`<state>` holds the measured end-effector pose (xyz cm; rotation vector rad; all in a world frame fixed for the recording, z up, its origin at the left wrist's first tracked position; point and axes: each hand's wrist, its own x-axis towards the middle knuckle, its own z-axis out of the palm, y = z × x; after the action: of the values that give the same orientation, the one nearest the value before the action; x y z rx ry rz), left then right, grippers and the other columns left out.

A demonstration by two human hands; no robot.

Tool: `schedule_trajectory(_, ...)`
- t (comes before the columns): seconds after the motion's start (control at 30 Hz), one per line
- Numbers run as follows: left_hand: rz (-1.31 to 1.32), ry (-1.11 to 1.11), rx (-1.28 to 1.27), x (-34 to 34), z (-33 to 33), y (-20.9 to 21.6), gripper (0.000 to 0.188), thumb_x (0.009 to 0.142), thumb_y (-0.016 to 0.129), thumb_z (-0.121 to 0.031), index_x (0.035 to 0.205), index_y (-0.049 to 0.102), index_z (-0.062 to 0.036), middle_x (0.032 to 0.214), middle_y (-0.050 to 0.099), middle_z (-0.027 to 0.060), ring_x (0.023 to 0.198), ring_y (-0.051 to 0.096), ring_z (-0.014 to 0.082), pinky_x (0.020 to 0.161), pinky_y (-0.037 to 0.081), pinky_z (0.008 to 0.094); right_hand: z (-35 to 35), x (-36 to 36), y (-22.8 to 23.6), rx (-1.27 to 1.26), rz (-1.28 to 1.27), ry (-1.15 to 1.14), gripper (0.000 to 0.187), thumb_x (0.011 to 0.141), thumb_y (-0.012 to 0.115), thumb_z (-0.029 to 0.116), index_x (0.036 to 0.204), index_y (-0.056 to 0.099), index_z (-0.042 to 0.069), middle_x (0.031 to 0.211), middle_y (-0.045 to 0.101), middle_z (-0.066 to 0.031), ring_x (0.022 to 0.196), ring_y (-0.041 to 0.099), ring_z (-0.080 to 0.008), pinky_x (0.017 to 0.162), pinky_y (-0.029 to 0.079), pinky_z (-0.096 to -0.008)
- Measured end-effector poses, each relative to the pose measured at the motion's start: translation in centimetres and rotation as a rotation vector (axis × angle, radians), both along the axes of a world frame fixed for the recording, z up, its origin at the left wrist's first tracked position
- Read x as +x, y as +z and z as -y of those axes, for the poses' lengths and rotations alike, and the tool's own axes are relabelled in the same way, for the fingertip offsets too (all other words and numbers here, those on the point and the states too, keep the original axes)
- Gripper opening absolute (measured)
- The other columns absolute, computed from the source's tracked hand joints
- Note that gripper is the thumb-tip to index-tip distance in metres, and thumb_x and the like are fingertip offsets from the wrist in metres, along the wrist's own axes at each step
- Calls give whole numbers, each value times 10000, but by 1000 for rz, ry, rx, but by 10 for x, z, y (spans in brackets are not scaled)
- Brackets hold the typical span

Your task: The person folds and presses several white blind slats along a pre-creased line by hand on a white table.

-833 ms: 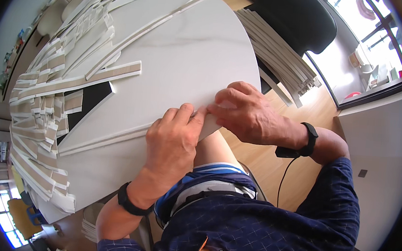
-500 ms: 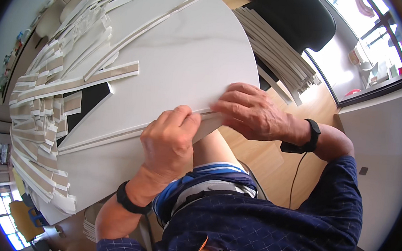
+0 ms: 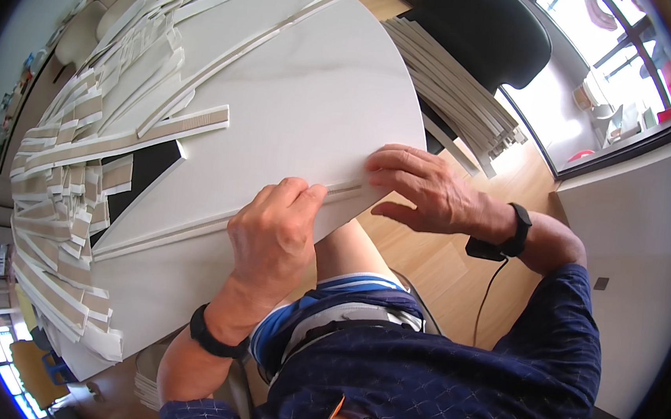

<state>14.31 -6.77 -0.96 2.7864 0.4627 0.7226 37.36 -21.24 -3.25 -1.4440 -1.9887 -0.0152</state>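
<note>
The large white board [image 3: 296,104] lies flat across the work surface, its near edge toward the person; a long thin white strip [image 3: 216,228] runs along that near edge, lying on the board. The left hand [image 3: 274,236] is curled, fingertips [image 3: 309,196] pinched onto the strip near its right end; the right hand [image 3: 420,186] rests half open just beside it, fingers spread and pressing down on the strip's end at the board edge. Both hands sit close together, nearly touching. To the left, a heap of cut white and tan strips [image 3: 61,188] covers the surface; a second stack of long strips [image 3: 456,85] lies beyond the board, beside a black chair [image 3: 476,24].
</note>
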Motion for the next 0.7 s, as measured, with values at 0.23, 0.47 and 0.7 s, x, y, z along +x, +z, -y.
schedule_trajectory(0.23,-101,-33,59,0,1,6,611,526,957,-95,1114,795,-130,988,700,37,845,682,270,699,576,409,1,4,-2,61,158,-15,510,780,905,200,1213,685,45,1288,627,-136,1232,634,-336,1056,537,-476)
schedule_trajectory(0.47,-45,-27,-87,1,-7,1,586,540,933,-68,1111,804,-83,997,698,49,855,674,282,725,576,414,-8,-22,10,9,49,-81,577,766,921,272,1245,702,38,1187,647,-132,1143,631,-324,1009,520,-461)
schedule_trajectory(0.7,-30,-61,-91,3,-7,1,490,540,941,-60,1012,811,-74,985,701,52,850,670,293,725,574,412,-25,-29,-7,67,100,-55,276,851,749,152,1114,769,72,1072,631,-20,1035,604,-234,947,498,-400)
